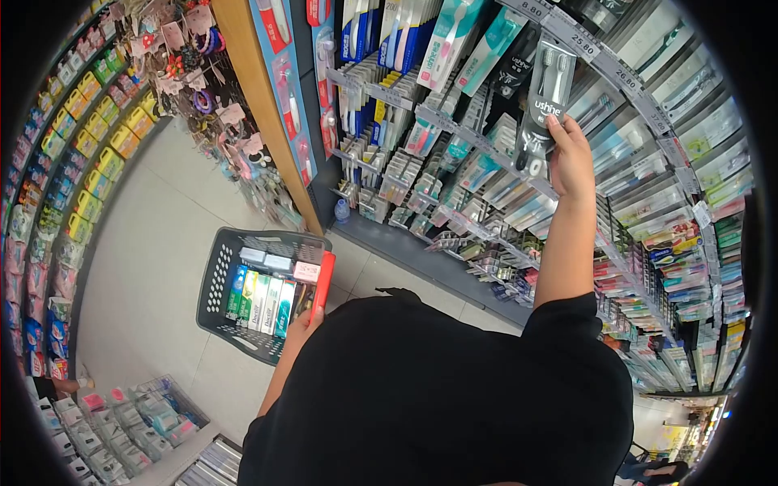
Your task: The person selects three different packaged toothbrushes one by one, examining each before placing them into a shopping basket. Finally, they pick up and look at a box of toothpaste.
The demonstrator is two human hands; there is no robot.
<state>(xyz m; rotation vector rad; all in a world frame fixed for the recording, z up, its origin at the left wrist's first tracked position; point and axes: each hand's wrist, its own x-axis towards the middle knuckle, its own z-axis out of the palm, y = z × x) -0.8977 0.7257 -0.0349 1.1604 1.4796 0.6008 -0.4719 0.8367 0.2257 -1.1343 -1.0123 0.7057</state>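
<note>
The right hand is closed, thumb over fingers, around the lower part of a clear toothbrush pack; the left hand is curled at the red handle of a shopping basket, its fingers partly hidden. The pack, showing two brush heads above a dark label, is raised in front of a toothbrush rack; whether it is clear of the packs behind cannot be told. Since it is gripped low, its top could swing or snag, and neighbouring packs might be pulled down. The grey basket, with perforated walls, is low on the person's left. Inside, toothpaste boxes in green, white and teal stand side by side, with a pink box near the handle. If the one-sided hold lets the basket tip, these could slide. Farther left, shelves carry yellow packages.
</note>
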